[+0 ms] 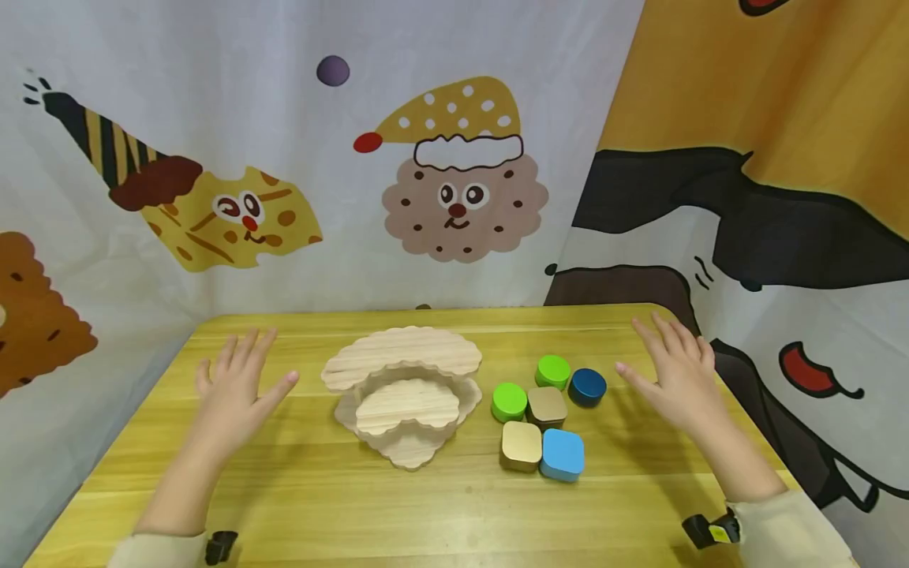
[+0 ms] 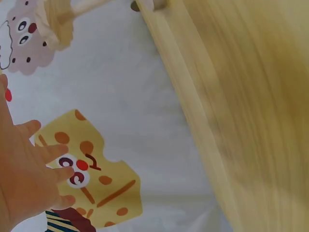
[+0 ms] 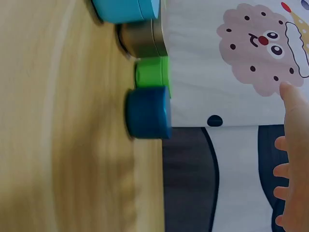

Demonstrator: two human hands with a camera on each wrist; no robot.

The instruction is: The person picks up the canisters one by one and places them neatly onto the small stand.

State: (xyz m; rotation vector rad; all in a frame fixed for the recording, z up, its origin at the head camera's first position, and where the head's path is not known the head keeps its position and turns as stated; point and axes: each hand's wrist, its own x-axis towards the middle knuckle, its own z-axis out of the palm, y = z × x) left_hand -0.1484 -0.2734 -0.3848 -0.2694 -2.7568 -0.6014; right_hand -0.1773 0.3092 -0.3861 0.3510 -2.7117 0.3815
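My left hand (image 1: 237, 390) hovers over the table's left side, fingers spread and holding nothing. A pale wooden stand (image 1: 405, 351) with scalloped, tiered pieces is the thing nearest to it. On the right, my right hand (image 1: 678, 379) is also raised, empty, with fingers extended. Beside it sit small tins: a dark blue round tin (image 1: 587, 387), a green round tin (image 1: 552, 371) and another green tin (image 1: 509, 402). Close by are a brown square tin (image 1: 547, 406), a gold square tin (image 1: 521, 445) and a light blue square tin (image 1: 563, 454).
The yellow wood-grain table (image 1: 398, 521) carries everything. Behind it hangs a white curtain (image 1: 284, 47) printed with cartoon food, close to the table's back edge. A dark strap piece (image 1: 710, 530) shows at the right wrist, and another strap piece (image 1: 221, 547) at the left.
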